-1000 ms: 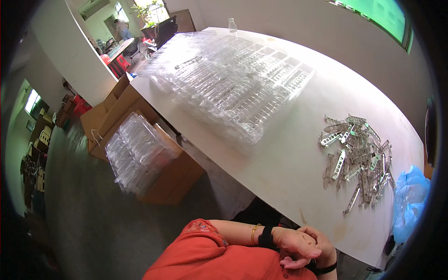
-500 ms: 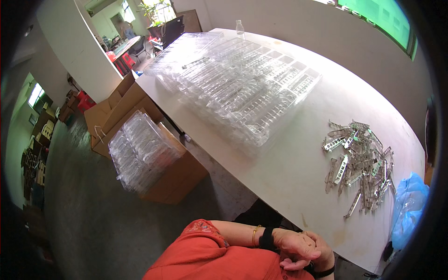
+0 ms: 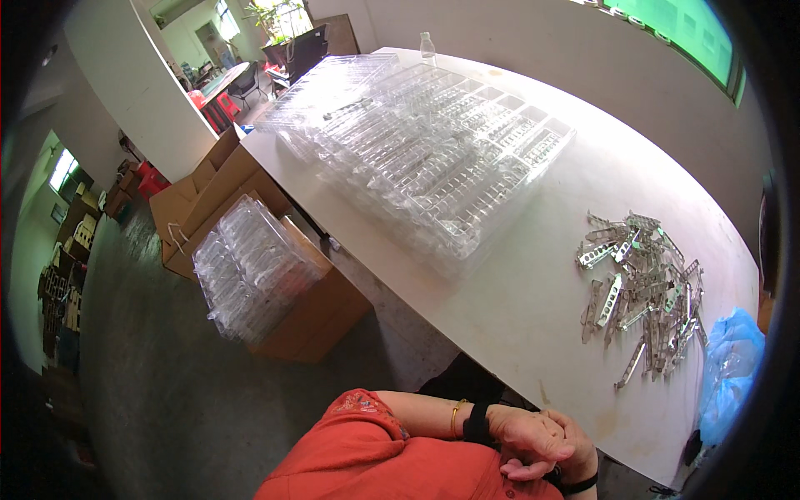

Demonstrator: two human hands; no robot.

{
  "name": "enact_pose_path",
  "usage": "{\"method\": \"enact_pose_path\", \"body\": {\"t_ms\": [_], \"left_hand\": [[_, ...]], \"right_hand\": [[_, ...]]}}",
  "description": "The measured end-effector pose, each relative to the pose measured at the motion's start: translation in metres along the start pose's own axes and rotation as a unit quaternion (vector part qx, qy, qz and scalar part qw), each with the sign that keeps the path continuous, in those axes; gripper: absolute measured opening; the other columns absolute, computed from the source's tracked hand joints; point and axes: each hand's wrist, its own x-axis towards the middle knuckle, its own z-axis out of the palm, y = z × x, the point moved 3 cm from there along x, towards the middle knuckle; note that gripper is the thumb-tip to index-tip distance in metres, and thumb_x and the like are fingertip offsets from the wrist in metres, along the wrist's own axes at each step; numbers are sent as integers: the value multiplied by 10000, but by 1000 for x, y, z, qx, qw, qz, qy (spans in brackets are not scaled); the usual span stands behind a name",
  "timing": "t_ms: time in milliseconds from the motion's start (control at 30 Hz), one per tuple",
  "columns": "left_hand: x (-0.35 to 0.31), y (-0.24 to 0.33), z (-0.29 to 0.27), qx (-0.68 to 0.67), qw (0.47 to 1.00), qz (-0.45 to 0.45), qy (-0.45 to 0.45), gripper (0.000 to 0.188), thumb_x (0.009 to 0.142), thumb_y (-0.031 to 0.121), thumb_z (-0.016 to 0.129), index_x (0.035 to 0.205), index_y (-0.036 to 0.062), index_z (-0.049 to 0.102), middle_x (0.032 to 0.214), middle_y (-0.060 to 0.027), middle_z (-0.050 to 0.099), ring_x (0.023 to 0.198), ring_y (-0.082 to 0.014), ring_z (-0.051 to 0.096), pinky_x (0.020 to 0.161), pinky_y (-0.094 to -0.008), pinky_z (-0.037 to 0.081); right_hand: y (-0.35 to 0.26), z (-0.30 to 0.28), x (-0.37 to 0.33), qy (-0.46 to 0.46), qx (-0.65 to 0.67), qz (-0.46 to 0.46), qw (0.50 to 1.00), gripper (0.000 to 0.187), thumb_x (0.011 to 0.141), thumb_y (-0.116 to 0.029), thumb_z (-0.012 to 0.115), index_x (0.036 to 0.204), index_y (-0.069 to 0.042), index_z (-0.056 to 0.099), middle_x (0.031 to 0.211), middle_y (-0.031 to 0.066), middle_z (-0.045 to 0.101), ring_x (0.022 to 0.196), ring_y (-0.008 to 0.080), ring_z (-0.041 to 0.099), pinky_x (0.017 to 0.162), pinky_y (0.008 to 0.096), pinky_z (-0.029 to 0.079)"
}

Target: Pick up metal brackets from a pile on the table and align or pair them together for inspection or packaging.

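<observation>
L. hand (image 3: 533, 435) & R. hand (image 3: 581, 457) lie folded together nr. table (image 3: 492, 317) edge, prob. resting, ea. grip's closure impossible to tell, w/ metal strips (image 3: 658, 304) heaped at R., prob. for reach, & clear trays (image 3: 450, 158) stacked farther off, prob. to save space.

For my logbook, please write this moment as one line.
hands: together; metal strips: heaped on table; clear trays: stacked on table; blue bag: beside strips

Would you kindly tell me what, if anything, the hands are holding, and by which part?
No held object shows: the left hand and right hand are folded together, though the space between them is hidden.
</observation>
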Motion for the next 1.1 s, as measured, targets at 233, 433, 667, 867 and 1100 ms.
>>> {"method": "enact_pose_path", "body": {"t_ms": [233, 433, 667, 867, 1100], "left_hand": [[2, 7, 3, 1, 1000, -6, -2, 842, 1059, 599, 330, 589, -19, 657, 517, -82, 570, 443, -147, 525, 407, -260, 393], [5, 14, 8, 80, 996, 2, -42, 836, 1065, 586, 324, 591, -15, 660, 515, -79, 580, 429, -142, 515, 386, -241, 368], [1, 4, 7, 51, 998, 6, -21, 815, 1073, 555, 335, 573, -14, 638, 512, -88, 583, 432, -138, 517, 381, -234, 359], [3, 6, 11, 21, 998, 4, -51, 814, 1070, 559, 342, 562, -7, 633, 511, -89, 581, 424, -132, 503, 377, -237, 345], [2, 3, 11, 54, 998, -6, -41, 830, 1070, 572, 328, 559, -6, 634, 508, -83, 576, 418, -126, 491, 365, -239, 324]], "right_hand": [[0, -1, 1, 13, -15, -9, 1000, 661, 737, -345, 824, 1230, 18, 574, 1100, 70, 664, 980, 170, 640, 889, 308, 525], [2, -3, 0, 31, -31, -52, 998, 591, 775, -342, 819, 1187, 21, 603, 1065, 62, 679, 953, 160, 641, 872, 299, 523], [-9, 4, -4, -34, -64, -25, 997, 825, 757, -312, 860, 1415, -9, 464, 1259, 116, 608, 1101, 221, 621, 959, 366, 515], [2, 4, -4, -52, 14, 47, 997, 1099, 623, -444, 917, 1503, -26, 409, 1401, 147, 545, 1255, 258, 557, 1073, 403, 446], [3, 0, -4, -77, 23, 26, 996, 962, 703, -321, 904, 1488, -36, 428, 1344, 131, 580, 1196, 241, 585, 1037, 391, 474]]}}
